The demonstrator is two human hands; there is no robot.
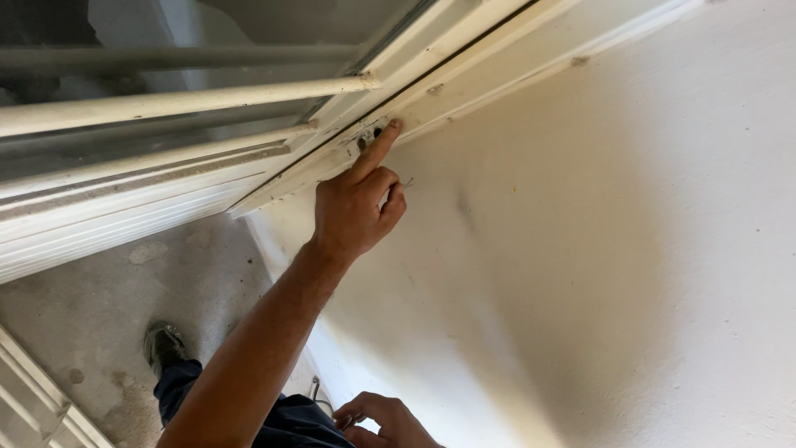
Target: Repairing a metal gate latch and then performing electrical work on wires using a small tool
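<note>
My left hand (352, 207) is raised to a white door frame (464, 79). Its forefinger is stretched out and its tip touches a small dark hole (365, 141) in the frame. The other fingers are curled, and a small thin metal piece (407, 182) sticks out from between them. My right hand (385, 419) is low at the bottom edge, near my dark trousers (282, 419). Its fingers are bent and partly cut off by the frame edge, so what it holds is hidden.
A rough white plastered wall (597, 265) fills the right side. White door or window rails (166, 104) run across the upper left. Below lies a stained concrete floor (99, 315) with my dark shoe (164, 344) on it. A small metal piece (315, 388) shows by my trousers.
</note>
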